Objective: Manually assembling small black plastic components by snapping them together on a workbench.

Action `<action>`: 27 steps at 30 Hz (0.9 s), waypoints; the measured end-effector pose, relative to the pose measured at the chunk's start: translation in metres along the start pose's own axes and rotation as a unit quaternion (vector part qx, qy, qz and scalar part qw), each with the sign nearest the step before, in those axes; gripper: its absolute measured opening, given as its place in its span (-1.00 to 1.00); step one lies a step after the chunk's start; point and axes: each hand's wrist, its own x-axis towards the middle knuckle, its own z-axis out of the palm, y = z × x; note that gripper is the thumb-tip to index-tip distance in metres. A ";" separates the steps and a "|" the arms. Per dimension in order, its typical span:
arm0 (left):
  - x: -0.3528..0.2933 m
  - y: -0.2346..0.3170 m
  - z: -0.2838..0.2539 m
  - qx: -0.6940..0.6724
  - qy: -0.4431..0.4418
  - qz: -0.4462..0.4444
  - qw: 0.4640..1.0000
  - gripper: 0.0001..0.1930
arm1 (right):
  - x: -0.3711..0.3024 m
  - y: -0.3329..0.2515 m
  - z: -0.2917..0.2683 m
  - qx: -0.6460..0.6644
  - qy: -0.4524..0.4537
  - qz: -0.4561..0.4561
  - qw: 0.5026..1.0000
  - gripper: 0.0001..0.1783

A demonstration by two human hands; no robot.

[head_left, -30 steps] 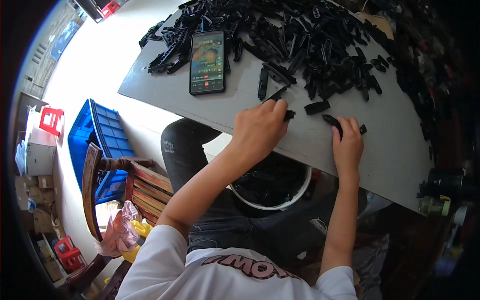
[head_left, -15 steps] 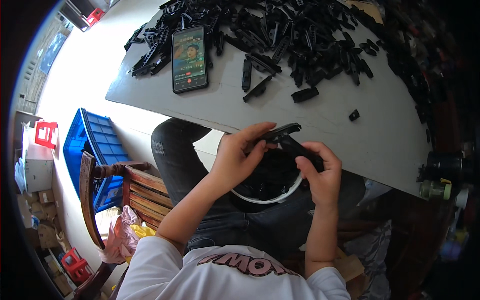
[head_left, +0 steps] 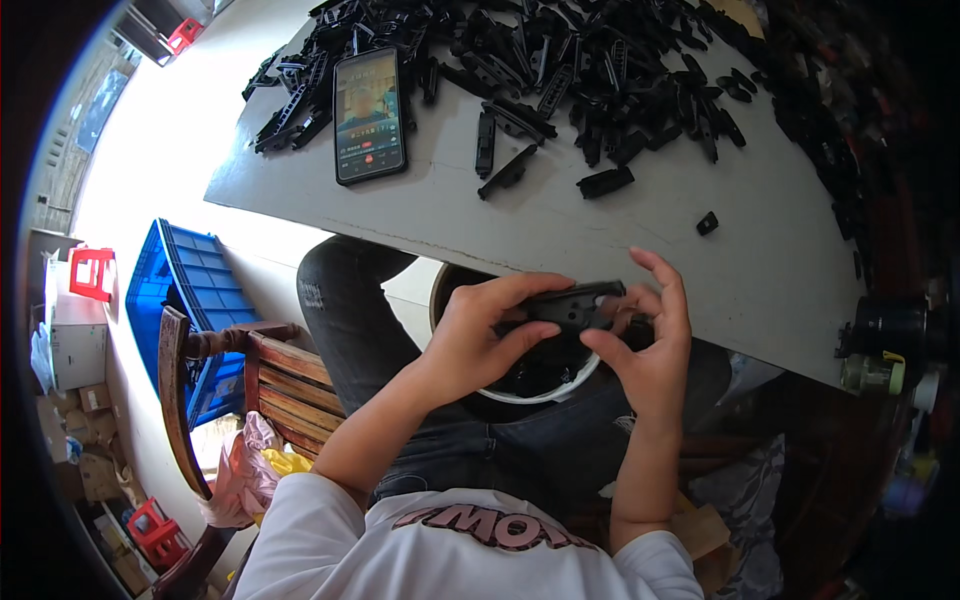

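My left hand (head_left: 475,325) grips a long black plastic part (head_left: 575,309) between thumb and fingers, above a round bucket. My right hand (head_left: 655,340) is at the part's right end, thumb at its lower edge and bent fingers close against it, with the index finger raised. Something dark shows under the right fingers; its shape is hidden. Between my legs sits the bucket (head_left: 572,388), with a white rim and more black pieces inside, partly covered by my hands.
The grey table (head_left: 430,215) carries a big heap of black plastic parts (head_left: 520,60). A phone (head_left: 368,118) with a lit screen lies at the heap's left. Beside me stand a wooden chair (head_left: 290,385) and a blue crate (head_left: 205,280). A dark cylinder (head_left: 885,325) is at far right.
The black part has turned flatter and moved slightly down and right in my left hand. My right fingers have shifted from a separate black piece to this part's end, index lifting.
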 end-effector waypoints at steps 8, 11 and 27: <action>-0.006 -0.002 -0.002 -0.053 -0.026 -0.021 0.998 -0.66 | 0.001 0.023 0.000 0.070 -0.070 -0.030 0.995 -0.37; -0.001 0.005 -0.001 -0.030 -0.031 -0.009 0.999 -0.68 | -0.006 0.008 0.017 0.224 0.011 0.018 0.974 -0.52; 0.071 -0.022 -0.020 0.557 0.112 -0.024 0.822 -0.58 | 0.087 0.025 -0.023 0.219 0.031 0.031 0.975 -0.83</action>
